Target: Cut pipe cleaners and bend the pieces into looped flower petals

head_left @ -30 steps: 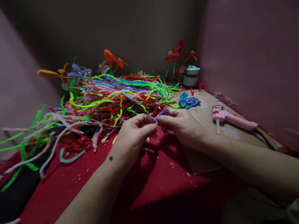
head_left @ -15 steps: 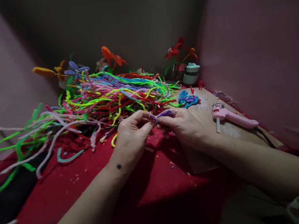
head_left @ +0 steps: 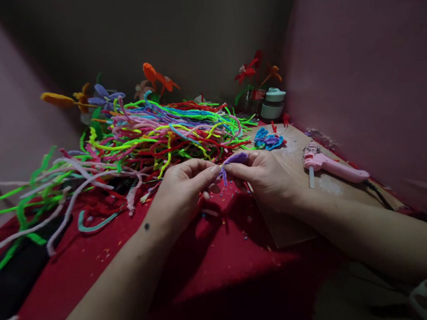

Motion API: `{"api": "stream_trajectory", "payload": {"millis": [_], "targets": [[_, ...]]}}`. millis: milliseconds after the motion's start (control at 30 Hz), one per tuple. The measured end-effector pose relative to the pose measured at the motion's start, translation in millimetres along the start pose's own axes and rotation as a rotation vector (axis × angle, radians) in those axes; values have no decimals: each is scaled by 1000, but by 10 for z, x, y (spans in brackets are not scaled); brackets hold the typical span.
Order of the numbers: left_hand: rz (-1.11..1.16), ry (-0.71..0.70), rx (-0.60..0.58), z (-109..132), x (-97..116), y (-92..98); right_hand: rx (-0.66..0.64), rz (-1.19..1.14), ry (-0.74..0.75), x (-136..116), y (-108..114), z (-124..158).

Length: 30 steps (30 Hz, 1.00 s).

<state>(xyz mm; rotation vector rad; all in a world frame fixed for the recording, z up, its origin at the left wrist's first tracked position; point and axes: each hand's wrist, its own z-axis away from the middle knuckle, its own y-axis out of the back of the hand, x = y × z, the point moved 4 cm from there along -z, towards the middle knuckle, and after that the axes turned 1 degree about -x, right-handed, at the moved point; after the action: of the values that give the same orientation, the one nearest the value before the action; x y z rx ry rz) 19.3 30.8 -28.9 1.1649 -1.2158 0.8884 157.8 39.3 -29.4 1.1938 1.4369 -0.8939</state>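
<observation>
Between my two hands, over the red cloth, is a short folded purple pipe cleaner [head_left: 237, 158]. Its looped part lies along my right fingers and a small end hangs down. My right hand [head_left: 263, 178] pinches it between thumb and forefinger. At its left end, the thumb and forefinger of my left hand [head_left: 186, 183] press together on the tip. The other fingers of both hands are curled and partly hidden. Just beyond my right hand, a blue and purple pipe cleaner piece [head_left: 268, 139] lies on a board.
A big heap of coloured pipe cleaners [head_left: 168, 134] spreads behind and left. A pink glue gun [head_left: 335, 168] rests on the brown board [head_left: 289, 162] at right. Pipe cleaner flowers [head_left: 160, 81] and a lidded jar [head_left: 273, 103] stand behind. Small scraps dot the red cloth [head_left: 220, 270].
My left hand has turned and its wrist has shifted left. The purple pipe cleaner's left part, raised before, now hangs downward. My right hand stays nearly in place.
</observation>
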Motion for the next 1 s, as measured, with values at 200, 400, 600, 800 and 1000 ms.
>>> {"api": "stream_trajectory", "payload": {"millis": [200,400,600,800,1000], "targets": [[47,129,-167,4,-63,-30,38,281,206,-84,2,54],[-863,-458,123,86,138,-85,52,98,-7,3,-9,51],[-1389,-817,249,140,145,-218,23,-286,-218,165,-28,-25],[-464,-191,251,-57,84,147,-25,-285,-132,148,20,-61],[308,304,-286,-61,-79,36,-133,-239,-45,54,-13,-12]]}}
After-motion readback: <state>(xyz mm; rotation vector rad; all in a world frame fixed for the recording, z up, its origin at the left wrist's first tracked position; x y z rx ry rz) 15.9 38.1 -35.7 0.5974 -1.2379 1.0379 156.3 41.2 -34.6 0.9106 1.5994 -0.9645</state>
